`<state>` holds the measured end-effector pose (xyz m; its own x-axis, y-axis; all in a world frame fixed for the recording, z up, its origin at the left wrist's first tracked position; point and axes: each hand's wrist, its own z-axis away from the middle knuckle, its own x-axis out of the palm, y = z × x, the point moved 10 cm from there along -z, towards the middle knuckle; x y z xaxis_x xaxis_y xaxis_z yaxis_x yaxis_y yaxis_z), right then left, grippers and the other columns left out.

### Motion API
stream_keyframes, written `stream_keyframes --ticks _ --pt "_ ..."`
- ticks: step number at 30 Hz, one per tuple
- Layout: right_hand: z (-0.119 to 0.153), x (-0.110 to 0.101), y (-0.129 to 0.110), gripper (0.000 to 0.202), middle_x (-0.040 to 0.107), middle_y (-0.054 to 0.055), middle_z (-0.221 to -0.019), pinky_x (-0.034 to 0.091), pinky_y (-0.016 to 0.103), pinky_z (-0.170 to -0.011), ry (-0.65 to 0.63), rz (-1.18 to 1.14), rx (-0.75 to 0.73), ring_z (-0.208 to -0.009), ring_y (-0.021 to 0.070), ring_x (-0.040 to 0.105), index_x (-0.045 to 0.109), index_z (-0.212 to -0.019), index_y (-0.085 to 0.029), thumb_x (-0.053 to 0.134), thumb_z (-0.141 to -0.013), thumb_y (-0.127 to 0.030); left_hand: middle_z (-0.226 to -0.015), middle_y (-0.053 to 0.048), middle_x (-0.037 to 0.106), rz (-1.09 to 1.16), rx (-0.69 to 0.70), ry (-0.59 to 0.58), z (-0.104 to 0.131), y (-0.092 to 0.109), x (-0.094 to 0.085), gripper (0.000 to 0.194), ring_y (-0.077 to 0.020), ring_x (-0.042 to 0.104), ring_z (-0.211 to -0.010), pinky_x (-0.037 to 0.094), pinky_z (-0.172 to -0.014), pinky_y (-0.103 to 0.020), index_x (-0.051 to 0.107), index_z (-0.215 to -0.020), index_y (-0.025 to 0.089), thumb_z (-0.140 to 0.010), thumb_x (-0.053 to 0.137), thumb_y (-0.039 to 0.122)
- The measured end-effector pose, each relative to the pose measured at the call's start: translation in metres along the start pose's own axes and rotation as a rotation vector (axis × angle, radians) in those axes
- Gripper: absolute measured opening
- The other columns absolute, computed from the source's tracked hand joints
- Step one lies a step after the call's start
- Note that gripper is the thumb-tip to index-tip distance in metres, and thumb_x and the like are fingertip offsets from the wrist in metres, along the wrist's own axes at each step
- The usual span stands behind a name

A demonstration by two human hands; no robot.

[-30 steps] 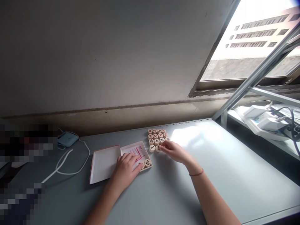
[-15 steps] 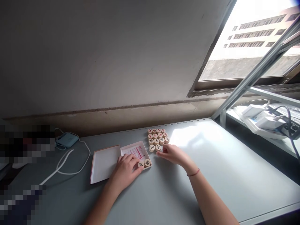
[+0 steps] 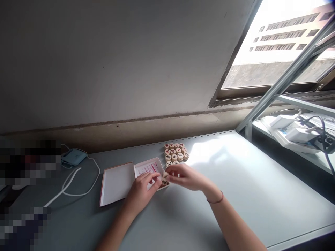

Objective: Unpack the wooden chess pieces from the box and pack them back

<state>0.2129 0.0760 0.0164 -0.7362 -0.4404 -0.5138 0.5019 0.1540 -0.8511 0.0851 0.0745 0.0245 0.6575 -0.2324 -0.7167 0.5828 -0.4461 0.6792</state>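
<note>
Round wooden pieces with red and black characters (image 3: pixel 178 150) stand in close rows on the grey table. Left of them lies an open white box (image 3: pixel 139 166) with pink markings inside. A piece with a black character (image 3: pixel 165 182) sits in its lower right corner. My right hand (image 3: pixel 183 177) pinches a wooden piece (image 3: pixel 165 175) above that corner. Over the box's front part is my left hand (image 3: pixel 143 186), its fingers curved and apart, nothing visible in them. My right hand partly hides the front row of pieces.
The box lid (image 3: pixel 117 184) lies open side up left of the box. A blue device (image 3: pixel 74 157) and white cables are at the far left. On the right, a metal-framed shelf (image 3: pixel 309 148) holds chargers and wires.
My right hand has moved left from beside the rows to the box corner and now holds a piece. Of the two pieces visible there before, one shows in the corner now. My left hand's fingers have lifted slightly.
</note>
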Motion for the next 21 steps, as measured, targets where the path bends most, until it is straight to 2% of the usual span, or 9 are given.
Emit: stream_keyframes --ticks 4,7,11,16,19,21 --pt "0.016 -0.041 0.053 0.039 0.052 0.0 -0.067 0.035 0.023 -0.051 0.101 0.004 0.253 -0.06 0.0115 0.048 0.049 -0.071 -0.019 0.051 -0.085 -0.055 -0.096 -0.004 0.072 -0.151 0.037 0.018 0.0 -0.006 0.002 0.022 -0.0218 0.064 -0.091 0.05 -0.083 -0.037 0.068 -0.099 0.022 -0.091 0.052 0.035" --pt "0.025 -0.053 0.079 0.042 0.048 -0.002 -0.063 0.032 0.024 -0.05 0.11 0.035 0.385 -0.058 0.011 0.044 0.045 -0.065 -0.019 0.053 -0.082 -0.056 -0.098 -0.004 0.072 -0.238 0.032 -0.008 0.001 -0.012 0.007 0.022 -0.0234 0.062 -0.092 0.048 -0.082 -0.039 0.068 -0.101 0.022 -0.09 0.053 0.034" --pt "0.021 -0.049 0.09 0.043 0.042 -0.004 -0.058 0.028 0.024 -0.049 0.107 0.125 0.414 -0.054 0.0097 0.037 0.039 -0.061 -0.02 0.052 -0.082 -0.055 -0.096 -0.004 0.071 -0.287 0.039 -0.058 0.003 -0.01 0.013 0.022 -0.0227 0.06 -0.092 0.046 -0.083 -0.038 0.069 -0.101 0.025 -0.088 0.057 0.037" --pt "0.016 -0.052 0.1 0.041 0.042 -0.003 -0.054 0.024 0.025 -0.048 0.184 0.261 0.442 -0.05 0.0094 0.032 0.038 -0.058 -0.02 0.048 -0.084 -0.05 -0.096 -0.003 0.069 -0.3 0.019 -0.106 0.004 -0.006 0.016 0.016 -0.0232 0.059 -0.096 0.045 -0.083 -0.037 0.068 -0.094 0.025 -0.087 0.057 0.034" --pt "0.017 -0.056 0.099 0.043 0.038 -0.004 -0.053 0.023 0.026 -0.048 0.193 0.31 0.445 -0.051 0.0095 0.029 0.036 -0.056 -0.02 0.046 -0.086 -0.049 -0.095 -0.003 0.069 -0.296 -0.018 -0.146 0.004 -0.01 0.018 0.014 -0.0243 0.06 -0.098 0.044 -0.084 -0.038 0.065 -0.092 0.023 -0.087 0.057 0.033" --pt "0.018 -0.056 0.092 0.044 0.037 -0.004 -0.054 0.023 0.025 -0.048 0.187 0.256 0.424 -0.051 0.0094 0.029 0.038 -0.057 -0.02 0.046 -0.086 -0.052 -0.093 -0.003 0.069 -0.296 -0.028 -0.153 0.004 -0.011 0.017 0.013 -0.0235 0.061 -0.095 0.044 -0.084 -0.039 0.062 -0.09 0.022 -0.09 0.053 0.031"
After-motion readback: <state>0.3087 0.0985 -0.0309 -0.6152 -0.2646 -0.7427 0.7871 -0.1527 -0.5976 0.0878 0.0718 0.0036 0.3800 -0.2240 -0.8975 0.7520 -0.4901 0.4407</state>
